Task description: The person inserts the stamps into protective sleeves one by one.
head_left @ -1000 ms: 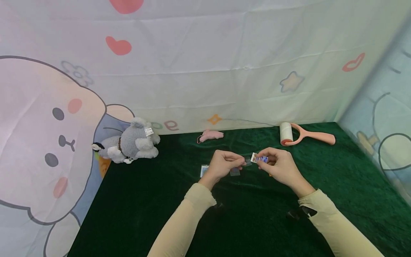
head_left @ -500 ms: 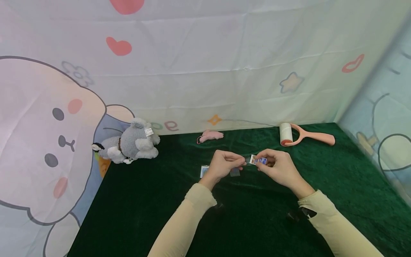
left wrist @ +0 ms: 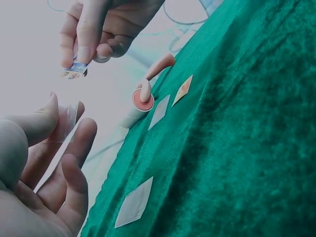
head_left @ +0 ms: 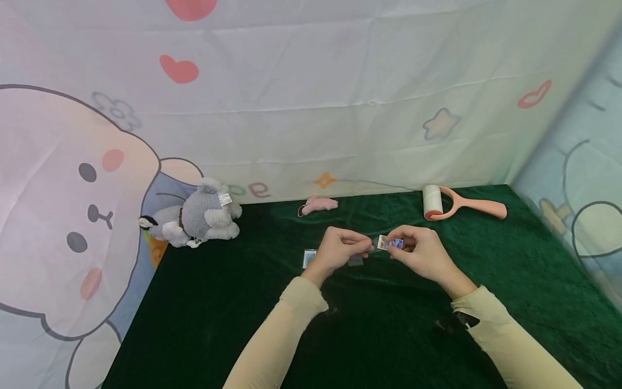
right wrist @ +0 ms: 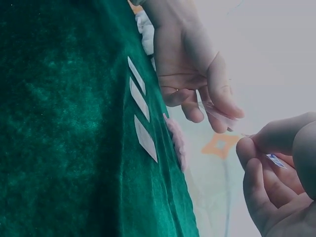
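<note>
My left hand (head_left: 340, 249) pinches a small clear plastic sleeve (left wrist: 66, 122) between thumb and fingers above the green cloth. Facing it, my right hand (head_left: 421, 249) pinches a small printed stamp (head_left: 382, 242), blue with a white border. The stamp's free end points at the sleeve; in the left wrist view a gap shows between the two. On the cloth lie an orange stamp-like piece (left wrist: 182, 91) and pale flat sleeves (left wrist: 159, 112). Partly behind my left wrist is a blue piece with a pale border (head_left: 309, 257).
A grey plush animal (head_left: 208, 213) lies at the back left of the green cloth (head_left: 218, 313). Towards the back edge are a pink plush toy (head_left: 319, 205) and a lint roller (head_left: 432, 202) with a pink handle. A printed curtain (head_left: 301, 108) hangs behind.
My right hand has shifted slightly left with the stamp, bringing it closer to the sleeve. Over the last half second little has moved. The left hand has stayed in place.
</note>
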The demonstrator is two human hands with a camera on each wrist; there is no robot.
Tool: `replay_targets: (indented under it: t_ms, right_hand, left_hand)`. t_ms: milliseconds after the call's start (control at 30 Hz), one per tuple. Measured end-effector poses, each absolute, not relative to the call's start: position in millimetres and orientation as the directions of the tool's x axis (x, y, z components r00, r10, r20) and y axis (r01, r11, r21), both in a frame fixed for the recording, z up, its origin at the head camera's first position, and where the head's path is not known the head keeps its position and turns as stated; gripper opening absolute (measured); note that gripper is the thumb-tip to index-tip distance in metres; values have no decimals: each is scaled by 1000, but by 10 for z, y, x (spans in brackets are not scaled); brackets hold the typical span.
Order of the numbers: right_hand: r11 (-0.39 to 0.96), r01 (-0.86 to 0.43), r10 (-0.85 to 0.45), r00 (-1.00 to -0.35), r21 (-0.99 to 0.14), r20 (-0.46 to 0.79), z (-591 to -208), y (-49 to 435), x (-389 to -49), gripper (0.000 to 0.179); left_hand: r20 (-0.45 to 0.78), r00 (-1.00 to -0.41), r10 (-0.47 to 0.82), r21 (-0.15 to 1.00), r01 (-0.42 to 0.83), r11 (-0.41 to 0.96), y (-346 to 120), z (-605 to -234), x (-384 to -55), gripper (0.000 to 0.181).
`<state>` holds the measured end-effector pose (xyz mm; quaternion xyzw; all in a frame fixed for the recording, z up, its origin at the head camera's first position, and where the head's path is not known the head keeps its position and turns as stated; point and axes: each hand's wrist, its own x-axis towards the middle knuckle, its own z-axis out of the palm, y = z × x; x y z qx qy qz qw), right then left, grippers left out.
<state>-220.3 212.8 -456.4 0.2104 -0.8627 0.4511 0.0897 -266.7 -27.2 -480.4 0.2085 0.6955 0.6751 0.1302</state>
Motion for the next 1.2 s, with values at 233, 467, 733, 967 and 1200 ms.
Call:
replay_targets:
  t_ms: [233,467,733,967,1200]
  right_hand:
    - [519,-433,-296,-900,-737,320,-4558,2139,-2205,13]
    - [513,-442,-306,-895,-736,324,-4547,2134,-2209,14]
    - [520,-444,-295,-895,-730,334,-4556,2128,-2199,13]
    - [499,-439,-311,-896,-747,318,-4566,2137,-2201,11]
    - [508,-442,-329,-893,-739,308,-4544,2142,-2200,12]
  left_hand:
    - [87,-882,463,995,101,5,-276,-4793,-2671,18]
    - [86,-874,478,992,119,38,-279,-4773,-2651,18]
    - [76,-880,469,992,116,57,-279,-4764,-2632,19]
    - [76,-883,464,991,120,66,-292,-4749,-2625,21]
    - [94,-864,495,990,133,45,-288,-4764,-2651,19]
